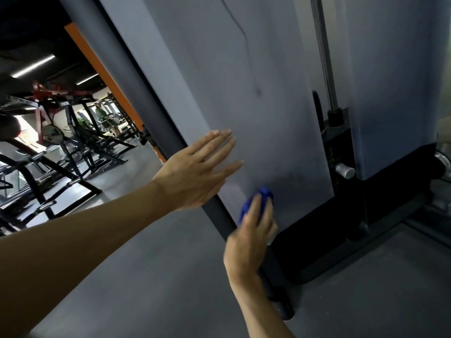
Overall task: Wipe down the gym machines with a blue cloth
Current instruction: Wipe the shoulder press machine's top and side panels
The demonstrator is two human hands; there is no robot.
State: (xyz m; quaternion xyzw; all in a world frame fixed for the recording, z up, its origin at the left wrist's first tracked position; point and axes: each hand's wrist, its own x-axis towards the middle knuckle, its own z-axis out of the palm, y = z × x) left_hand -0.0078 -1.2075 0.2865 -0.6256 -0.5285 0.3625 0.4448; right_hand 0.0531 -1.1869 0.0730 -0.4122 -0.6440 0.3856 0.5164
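Low on the grey shroud panel [244, 93] of the weight-stack machine: right hand [249, 240] presses the bunched blue cloth [258, 198] flat, fingers curled over it. Left hand [195, 172] lies open, fingers straight, bracing against the panel and its dark frame post [146, 81]. Cloth looks soft, light, crumples easily; best held wadded under the palm.

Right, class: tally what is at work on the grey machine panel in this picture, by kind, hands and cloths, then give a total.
Hands: 2, the left hand with straight fingers flat on the grey panel, the right hand pressing the cloth to it.
Blue cloths: 1, the blue cloth.
Total: 3
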